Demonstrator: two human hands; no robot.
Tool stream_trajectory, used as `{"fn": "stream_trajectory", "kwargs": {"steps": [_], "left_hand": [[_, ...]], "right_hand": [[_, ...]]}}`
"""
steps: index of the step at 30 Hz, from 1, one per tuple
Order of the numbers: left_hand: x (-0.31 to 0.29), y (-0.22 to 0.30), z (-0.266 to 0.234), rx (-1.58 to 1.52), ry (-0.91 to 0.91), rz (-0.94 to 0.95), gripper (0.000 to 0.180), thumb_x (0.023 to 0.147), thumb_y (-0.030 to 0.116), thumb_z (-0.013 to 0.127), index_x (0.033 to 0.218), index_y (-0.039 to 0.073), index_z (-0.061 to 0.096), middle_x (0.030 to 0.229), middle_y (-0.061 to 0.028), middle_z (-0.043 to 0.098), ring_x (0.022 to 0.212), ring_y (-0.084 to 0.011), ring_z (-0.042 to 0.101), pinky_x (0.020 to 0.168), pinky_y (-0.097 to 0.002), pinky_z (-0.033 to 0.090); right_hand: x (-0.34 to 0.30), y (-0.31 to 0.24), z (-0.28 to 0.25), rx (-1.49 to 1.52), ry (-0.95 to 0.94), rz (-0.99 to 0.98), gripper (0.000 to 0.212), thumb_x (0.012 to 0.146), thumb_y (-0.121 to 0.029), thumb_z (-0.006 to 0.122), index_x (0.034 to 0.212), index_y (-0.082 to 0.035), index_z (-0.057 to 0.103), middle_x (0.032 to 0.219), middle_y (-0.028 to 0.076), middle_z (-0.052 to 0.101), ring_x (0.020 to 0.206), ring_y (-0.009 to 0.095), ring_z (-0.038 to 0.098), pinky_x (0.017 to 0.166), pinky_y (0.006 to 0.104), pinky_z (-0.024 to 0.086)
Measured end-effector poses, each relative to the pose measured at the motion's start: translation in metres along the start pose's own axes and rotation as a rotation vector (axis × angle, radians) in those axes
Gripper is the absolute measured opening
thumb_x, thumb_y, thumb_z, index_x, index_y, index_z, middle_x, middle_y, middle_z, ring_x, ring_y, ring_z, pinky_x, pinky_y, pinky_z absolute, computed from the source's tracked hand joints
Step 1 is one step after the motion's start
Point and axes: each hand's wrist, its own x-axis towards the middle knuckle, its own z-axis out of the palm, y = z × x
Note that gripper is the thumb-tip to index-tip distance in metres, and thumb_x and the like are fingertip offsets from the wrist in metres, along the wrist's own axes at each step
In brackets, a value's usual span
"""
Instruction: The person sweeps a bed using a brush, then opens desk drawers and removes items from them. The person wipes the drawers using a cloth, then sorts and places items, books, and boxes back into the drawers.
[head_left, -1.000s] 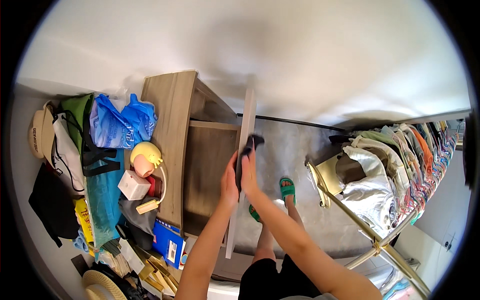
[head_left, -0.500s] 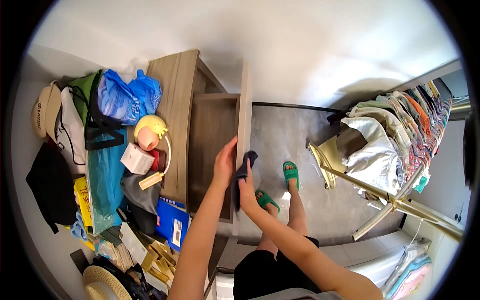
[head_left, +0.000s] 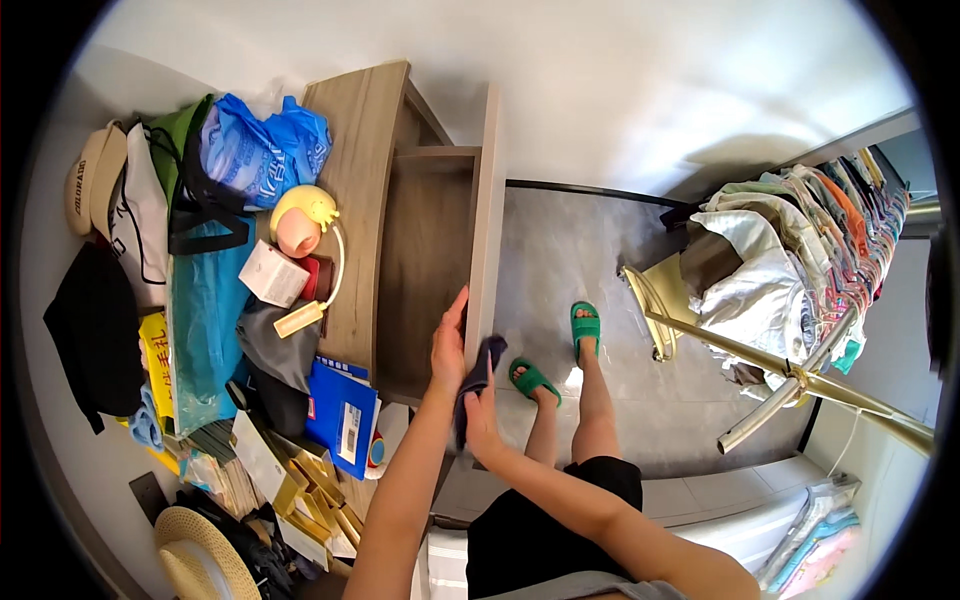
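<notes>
A wooden drawer [head_left: 430, 230] stands pulled out of a wood-topped cabinet [head_left: 350, 180], with nothing visible inside it. My left hand [head_left: 448, 345] lies along the inner face of the drawer's front panel [head_left: 487, 220], fingers stretched out and close together. On the panel's outer face, near its lower end in the picture, my right hand [head_left: 483, 420] presses a dark cloth [head_left: 482, 368]. Part of that cloth hangs bunched past the fingers. The right thumb's grip is partly hidden.
Blue plastic bags [head_left: 265, 150], a white box [head_left: 273, 274], a blue folder [head_left: 342, 415], caps [head_left: 97, 180] and a straw hat [head_left: 205, 555] crowd the left. A gold-coloured clothes rack [head_left: 740, 355] with hanging clothes [head_left: 770, 260] stands right. My feet wear green slippers [head_left: 586, 330].
Both hands have slid along the drawer front toward its near end, the right one with the cloth. My view has shifted, so the cabinet sits higher in the picture.
</notes>
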Motion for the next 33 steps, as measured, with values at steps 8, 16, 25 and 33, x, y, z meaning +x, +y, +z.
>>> {"fn": "stream_trajectory", "kwargs": {"steps": [8, 16, 25, 33], "left_hand": [[0.003, -0.014, 0.036, -0.112, 0.047, -0.126, 0.055, 0.095, 0.036, 0.025, 0.134, -0.002, 0.030, 0.136, -0.0101, 0.037, 0.124, -0.0195, 0.036, 0.104, -0.0301, 0.025], [0.002, -0.037, 0.051, 0.068, 0.058, -0.009, 0.051, 0.095, 0.031, 0.024, 0.132, -0.003, 0.035, 0.134, -0.0115, 0.040, 0.123, -0.0194, 0.036, 0.104, -0.0298, 0.023], [0.013, -0.043, 0.094, 0.260, 0.056, -0.049, 0.048, 0.095, 0.030, 0.025, 0.121, -0.005, 0.046, 0.121, -0.0165, 0.052, 0.114, -0.0248, 0.048, 0.100, -0.0341, 0.033], [0.014, -0.047, 0.116, 0.103, 0.063, -0.180, 0.047, 0.096, 0.028, 0.027, 0.123, -0.006, 0.044, 0.124, -0.0161, 0.049, 0.117, -0.0228, 0.046, 0.101, -0.0324, 0.031]], "right_hand": [[0.156, -0.020, -0.047, 0.010, 0.044, 0.027, 0.061, 0.087, -0.013, 0.046, 0.137, 0.005, 0.015, 0.141, 0.023, 0.023, 0.131, 0.031, 0.022, 0.106, 0.0328, 0.017], [0.104, -0.031, -0.065, -0.258, 0.055, 0.000, 0.058, 0.087, -0.008, 0.045, 0.136, 0.006, 0.017, 0.133, 0.027, 0.034, 0.122, 0.036, 0.037, 0.102, 0.0362, 0.028], [0.362, -0.087, -0.112, -0.757, 0.312, -0.123, 0.050, 0.087, -0.029, 0.051, 0.118, 0.008, 0.039, 0.105, 0.030, 0.054, 0.096, 0.044, 0.053, 0.082, 0.0446, 0.043], [0.438, -0.117, -0.135, -0.945, 0.309, -0.060, 0.047, 0.086, -0.029, 0.051, 0.113, 0.007, 0.039, 0.100, 0.028, 0.056, 0.092, 0.042, 0.055, 0.078, 0.0455, 0.044]]}}
